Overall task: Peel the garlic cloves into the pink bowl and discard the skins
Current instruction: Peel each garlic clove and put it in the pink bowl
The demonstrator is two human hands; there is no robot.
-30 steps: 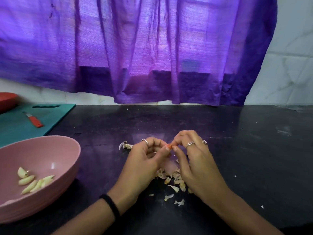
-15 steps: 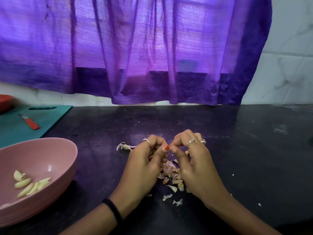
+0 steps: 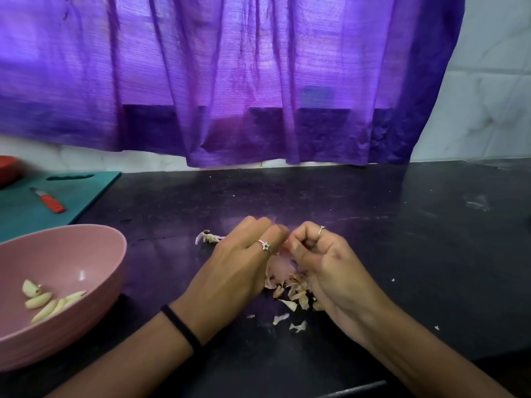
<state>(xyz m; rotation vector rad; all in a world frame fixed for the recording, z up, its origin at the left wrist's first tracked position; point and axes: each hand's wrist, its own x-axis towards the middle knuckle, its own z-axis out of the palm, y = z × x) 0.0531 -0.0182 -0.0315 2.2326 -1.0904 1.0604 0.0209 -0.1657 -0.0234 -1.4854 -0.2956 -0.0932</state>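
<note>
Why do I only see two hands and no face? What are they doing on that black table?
The camera sits on the person's head and looks down, so only arms and hands show. The left hand and right hand meet over a pile of garlic skins on the black counter. Their fingers are curled together, working at something small; what it is stays hidden. At left, a pink bowl holds peeled cloves. Behind it, a knife lies on a green board.
</note>
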